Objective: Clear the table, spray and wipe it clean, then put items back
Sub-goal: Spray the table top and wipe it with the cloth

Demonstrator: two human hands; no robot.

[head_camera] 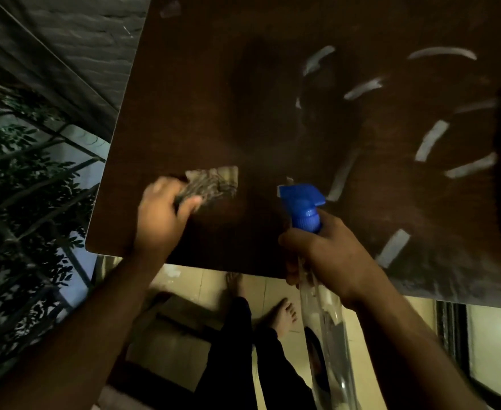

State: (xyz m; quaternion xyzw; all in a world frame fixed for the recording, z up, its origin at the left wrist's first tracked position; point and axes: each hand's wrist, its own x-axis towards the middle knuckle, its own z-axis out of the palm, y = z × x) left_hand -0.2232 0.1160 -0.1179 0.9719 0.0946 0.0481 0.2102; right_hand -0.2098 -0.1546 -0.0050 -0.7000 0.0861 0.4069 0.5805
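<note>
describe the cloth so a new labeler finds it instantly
Start at the dark brown table and go to its near-left corner. There the left hand grips the cloth, flat on the wood. It is grey, mottled and crumpled, unlike the blue-capped spray bottle beside it.

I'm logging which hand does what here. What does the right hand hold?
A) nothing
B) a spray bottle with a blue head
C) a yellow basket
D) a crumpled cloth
B: the right hand grips the neck of a clear spray bottle with a blue head, aimed over the table, while the left hand holds the cloth on the tabletop.
</note>
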